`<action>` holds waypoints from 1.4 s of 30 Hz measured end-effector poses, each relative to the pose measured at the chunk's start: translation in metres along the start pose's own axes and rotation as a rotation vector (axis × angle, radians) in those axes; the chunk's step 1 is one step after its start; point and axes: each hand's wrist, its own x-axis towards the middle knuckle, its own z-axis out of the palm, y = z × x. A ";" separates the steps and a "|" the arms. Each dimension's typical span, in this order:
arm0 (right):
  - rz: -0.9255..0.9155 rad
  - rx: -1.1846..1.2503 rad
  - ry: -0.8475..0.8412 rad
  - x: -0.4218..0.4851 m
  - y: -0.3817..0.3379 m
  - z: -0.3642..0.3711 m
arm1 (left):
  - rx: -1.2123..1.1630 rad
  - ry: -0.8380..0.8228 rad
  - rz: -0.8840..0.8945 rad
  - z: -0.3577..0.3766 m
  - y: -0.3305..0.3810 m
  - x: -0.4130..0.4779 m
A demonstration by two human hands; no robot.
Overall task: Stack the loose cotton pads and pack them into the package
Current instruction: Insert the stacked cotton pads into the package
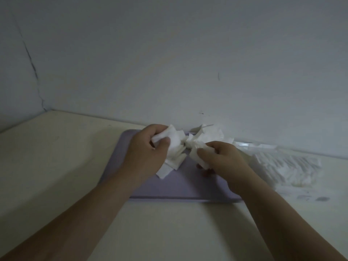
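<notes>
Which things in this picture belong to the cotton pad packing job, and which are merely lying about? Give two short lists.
Part of the job:
- left hand, closed on cotton pads
- right hand, closed on more pads
- clear package, already holding rows of pads
- lilac tray under the loose pads

Just there:
- cream table
- wall

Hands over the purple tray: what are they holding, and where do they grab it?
Left hand pinches white square cotton pads by their near edges; right hand grips another bunch the same way.
</notes>
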 end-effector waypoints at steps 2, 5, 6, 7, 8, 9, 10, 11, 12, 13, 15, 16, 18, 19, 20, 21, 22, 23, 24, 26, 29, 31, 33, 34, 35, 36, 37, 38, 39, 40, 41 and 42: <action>0.133 0.226 -0.078 -0.006 -0.006 -0.007 | -0.174 -0.143 -0.086 0.008 0.008 -0.010; 0.177 0.374 -0.141 -0.015 -0.002 -0.016 | -0.350 -0.340 -0.201 0.018 0.010 -0.023; 0.171 0.427 -0.178 -0.017 0.002 -0.019 | -0.350 -0.382 -0.220 0.020 0.010 -0.026; 0.157 0.476 -0.227 -0.021 0.008 -0.022 | -0.329 -0.415 -0.235 0.022 0.010 -0.029; 0.137 0.505 -0.283 -0.023 0.013 -0.024 | -0.302 -0.438 -0.249 0.022 0.010 -0.031; 0.118 0.515 -0.329 -0.024 0.018 -0.025 | -0.274 -0.455 -0.261 0.024 0.009 -0.032; 0.094 0.501 -0.352 -0.024 0.022 -0.026 | -0.255 -0.461 -0.271 0.025 0.007 -0.032; 0.064 0.471 -0.340 -0.024 0.025 -0.025 | -0.247 -0.462 -0.278 0.025 0.005 -0.031; 0.039 0.436 -0.292 -0.023 0.027 -0.024 | -0.248 -0.460 -0.288 0.025 0.004 -0.030; 0.027 0.412 -0.219 -0.023 0.030 -0.024 | -0.254 -0.463 -0.298 0.026 0.002 -0.029; 0.023 0.386 -0.092 -0.021 0.034 -0.022 | -0.288 -0.483 -0.316 0.025 0.001 -0.028; 0.024 0.380 -0.058 -0.021 0.036 -0.022 | -0.307 -0.504 -0.315 0.023 0.002 -0.028; 0.025 0.378 -0.046 -0.021 0.039 -0.023 | -0.332 -0.554 -0.292 0.023 0.003 -0.029; 0.017 0.382 -0.054 -0.021 0.041 -0.024 | -0.334 -0.580 -0.278 0.024 0.003 -0.030; 0.005 0.384 -0.066 -0.021 0.041 -0.024 | -0.329 -0.594 -0.269 0.024 0.004 -0.030; -0.010 0.385 -0.081 -0.022 0.041 -0.024 | -0.319 -0.596 -0.264 0.025 0.004 -0.030; -0.019 0.388 -0.100 -0.022 0.041 -0.024 | -0.303 -0.585 -0.263 0.027 0.004 -0.030; -0.025 0.392 -0.120 -0.023 0.040 -0.022 | -0.286 -0.566 -0.260 0.029 0.003 -0.029; -0.023 0.398 -0.135 -0.024 0.039 -0.021 | -0.269 -0.547 -0.256 0.030 0.002 -0.028; -0.009 0.418 -0.162 -0.024 0.038 -0.020 | -0.253 -0.504 -0.247 0.031 -0.001 -0.027; 0.020 0.462 -0.201 -0.025 0.037 -0.019 | -0.252 -0.458 -0.235 0.032 -0.007 -0.027; 0.017 0.469 -0.219 -0.026 0.037 -0.019 | -0.274 -0.457 -0.230 0.032 -0.007 -0.028; 0.016 0.470 -0.229 -0.026 0.038 -0.019 | -0.279 -0.462 -0.227 0.032 -0.006 -0.029; 0.018 0.468 -0.231 -0.026 0.038 -0.019 | -0.270 -0.463 -0.230 0.032 -0.005 -0.029; 0.020 0.468 -0.232 -0.027 0.037 -0.019 | -0.260 -0.461 -0.232 0.032 -0.005 -0.029; 0.024 0.481 -0.240 -0.027 0.036 -0.021 | -0.254 -0.458 -0.233 0.032 -0.005 -0.029; 0.033 0.506 -0.259 -0.027 0.035 -0.021 | -0.254 -0.454 -0.232 0.032 -0.006 -0.029; 0.033 0.524 -0.289 -0.027 0.034 -0.022 | -0.254 -0.448 -0.228 0.032 -0.007 -0.029; 0.014 0.506 -0.314 -0.028 0.035 -0.023 | -0.256 -0.441 -0.224 0.033 -0.007 -0.029; -0.021 0.452 -0.319 -0.028 0.036 -0.022 | -0.260 -0.435 -0.225 0.033 -0.007 -0.029; -0.054 0.391 -0.303 -0.029 0.037 -0.020 | -0.268 -0.432 -0.225 0.033 -0.007 -0.029; -0.081 0.345 -0.270 -0.028 0.039 -0.019 | -0.282 -0.429 -0.228 0.033 -0.006 -0.029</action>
